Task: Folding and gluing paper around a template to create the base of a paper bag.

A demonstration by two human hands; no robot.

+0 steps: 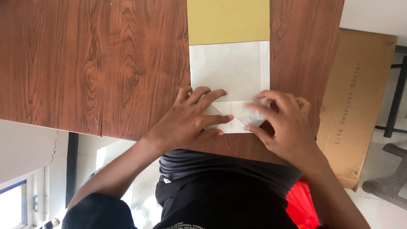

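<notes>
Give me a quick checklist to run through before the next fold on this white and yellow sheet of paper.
1. White and yellow sheet of paper lying flat on the brown wooden table: ok.
2. Left hand pressing the near left corner: ok.
3. Right hand on the near right corner: ok.
4. Both corner folds matching: cannot tell, hands cover them.
5. Brown cardboard box apart from the sheet: ok.

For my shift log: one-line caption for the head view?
Both hands, left hand and right hand, press folded white paper on wooden table.
</notes>
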